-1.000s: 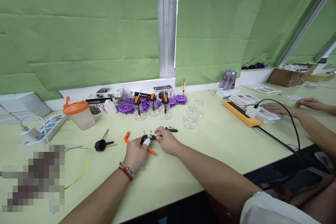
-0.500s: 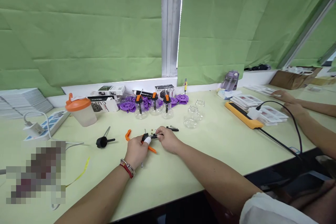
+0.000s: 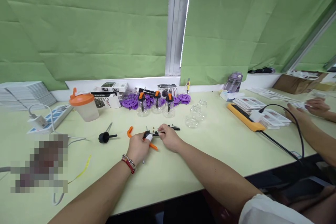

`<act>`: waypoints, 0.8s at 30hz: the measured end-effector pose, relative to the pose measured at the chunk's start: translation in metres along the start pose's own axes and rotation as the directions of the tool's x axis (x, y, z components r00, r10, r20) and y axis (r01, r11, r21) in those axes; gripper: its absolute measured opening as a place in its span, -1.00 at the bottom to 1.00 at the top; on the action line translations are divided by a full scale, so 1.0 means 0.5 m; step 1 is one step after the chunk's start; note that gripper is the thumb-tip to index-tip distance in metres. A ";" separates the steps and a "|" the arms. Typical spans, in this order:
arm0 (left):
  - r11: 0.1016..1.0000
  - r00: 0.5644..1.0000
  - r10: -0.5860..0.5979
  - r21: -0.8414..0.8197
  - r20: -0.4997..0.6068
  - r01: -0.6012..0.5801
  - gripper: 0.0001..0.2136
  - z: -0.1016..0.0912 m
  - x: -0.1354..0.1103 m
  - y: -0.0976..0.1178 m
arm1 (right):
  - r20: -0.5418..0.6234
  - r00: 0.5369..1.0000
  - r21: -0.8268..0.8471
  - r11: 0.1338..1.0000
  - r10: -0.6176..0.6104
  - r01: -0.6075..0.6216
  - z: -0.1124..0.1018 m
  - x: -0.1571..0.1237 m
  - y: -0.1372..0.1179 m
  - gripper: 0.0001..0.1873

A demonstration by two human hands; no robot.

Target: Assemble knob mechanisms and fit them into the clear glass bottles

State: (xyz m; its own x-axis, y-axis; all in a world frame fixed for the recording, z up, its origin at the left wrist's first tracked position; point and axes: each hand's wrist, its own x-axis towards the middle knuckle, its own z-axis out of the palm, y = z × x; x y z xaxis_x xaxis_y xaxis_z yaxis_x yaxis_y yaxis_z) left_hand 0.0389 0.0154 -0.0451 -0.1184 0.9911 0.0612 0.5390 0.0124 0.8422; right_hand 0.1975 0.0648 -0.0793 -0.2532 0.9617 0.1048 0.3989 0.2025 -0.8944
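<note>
My left hand is closed around a small black part, with a white cot on one fingertip. My right hand pinches the other end of the same black piece at a thin rod. Both hands rest on the pale green table. An orange curved piece lies just left of my left hand and runs under it. A small black brush-like bit lies just beyond my right hand.
Three glass bottles with orange and black tops stand before purple wheels; empty glass bottles to their right. An orange-lidded cup, a black funnel part, a power strip. Another person's hands work at right near a yellow strip.
The view has shifted slightly, and my hands keep their hold on the black part. The other person's hands at right have moved farther right.
</note>
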 end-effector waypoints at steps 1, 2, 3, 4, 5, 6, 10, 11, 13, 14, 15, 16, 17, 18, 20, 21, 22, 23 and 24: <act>1.000 1.000 -0.001 0.002 0.000 0.001 -0.69 0.000 0.000 0.000 | 0.001 1.000 -0.005 1.000 -0.005 0.005 -0.001 -0.001 -0.002 -0.83; 1.000 1.000 0.000 0.003 0.000 0.000 -0.69 0.000 0.000 0.000 | 0.006 1.000 -0.013 1.000 -0.010 0.010 -0.002 -0.002 -0.005 -0.83; 1.000 1.000 0.003 0.006 0.000 -0.003 -0.70 0.000 -0.001 0.000 | 0.010 1.000 -0.023 1.000 -0.012 0.012 -0.004 -0.004 -0.008 -0.83; 1.000 1.000 0.007 0.010 0.000 -0.007 -0.70 0.000 -0.001 0.001 | 0.013 1.000 -0.036 0.999 -0.011 0.012 -0.005 -0.005 -0.011 -0.84; 1.000 1.000 0.011 0.017 -0.001 -0.011 -0.70 0.000 -0.001 0.001 | 0.015 1.000 -0.049 0.999 -0.010 0.011 -0.007 -0.007 -0.014 -0.85; 1.000 1.000 0.013 0.028 -0.003 -0.013 -0.71 0.000 -0.002 0.002 | 0.013 1.000 -0.059 0.998 -0.010 0.011 -0.008 -0.008 -0.017 -0.86; 0.997 1.000 0.023 0.075 -0.009 -0.022 -0.73 0.000 -0.001 0.004 | -0.007 1.000 -0.072 0.997 -0.016 0.016 -0.013 -0.014 -0.028 -0.82; 0.996 1.000 0.025 0.082 -0.011 -0.024 -0.73 0.000 0.000 0.005 | -0.009 1.000 -0.076 0.997 -0.013 0.013 -0.014 -0.015 -0.030 -0.81; 0.996 1.000 0.026 0.089 -0.015 -0.025 -0.73 0.001 0.001 0.004 | -0.005 1.000 -0.082 0.997 -0.008 0.007 -0.015 -0.015 -0.033 -0.83; 0.995 1.000 0.025 0.092 -0.015 -0.023 -0.73 0.001 0.001 0.004 | 0.000 1.000 -0.083 0.996 -0.012 0.012 -0.015 -0.016 -0.033 -0.85; 0.995 1.000 0.023 0.097 -0.014 -0.022 -0.74 0.002 0.001 0.004 | 0.005 1.000 -0.084 0.996 -0.020 0.020 -0.016 -0.016 -0.032 -0.86; 0.994 1.000 0.023 0.105 -0.012 -0.021 -0.75 0.002 0.001 0.004 | 0.007 1.000 -0.083 0.996 -0.027 0.027 -0.016 -0.015 -0.031 -0.87; 0.993 1.000 0.023 0.114 -0.011 -0.022 -0.76 0.001 0.001 0.004 | 0.007 0.999 -0.082 0.996 -0.031 0.032 -0.016 -0.015 -0.029 -0.86; 0.992 1.000 0.024 0.126 -0.010 -0.022 -0.77 0.001 0.001 0.005 | 0.004 0.999 -0.082 0.996 -0.035 0.035 -0.016 -0.014 -0.027 -0.84; 0.989 1.000 0.022 0.148 -0.011 -0.020 -0.80 0.000 0.001 0.007 | -0.005 0.999 -0.090 0.995 -0.035 0.035 -0.015 -0.013 -0.025 -0.84; 0.988 1.000 0.019 0.155 -0.011 -0.017 -0.80 -0.001 0.001 0.008 | -0.006 0.999 -0.094 0.995 -0.034 0.033 -0.014 -0.013 -0.024 -0.85; 0.987 1.000 0.017 0.158 -0.010 -0.015 -0.80 -0.001 0.001 0.008 | -0.006 0.999 -0.097 0.995 -0.031 0.031 -0.014 -0.013 -0.024 -0.87; 0.987 1.000 0.017 0.159 -0.011 -0.015 -0.80 0.000 0.002 0.008 | -0.005 1.000 -0.098 0.995 -0.028 0.027 -0.014 -0.013 -0.024 -0.87; 0.988 1.000 0.018 0.157 -0.013 -0.016 -0.80 0.000 0.003 0.007 | -0.003 1.000 -0.096 0.995 -0.022 0.022 -0.013 -0.013 -0.025 -0.86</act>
State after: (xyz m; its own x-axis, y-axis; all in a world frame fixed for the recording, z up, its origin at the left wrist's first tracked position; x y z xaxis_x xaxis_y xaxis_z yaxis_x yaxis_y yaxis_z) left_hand 0.0408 0.0170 -0.0422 -0.1192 0.9894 0.0830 0.6648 0.0175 0.7468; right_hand 0.2001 0.0573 -0.0661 -0.2596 0.9575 0.1255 0.4760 0.2399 -0.8461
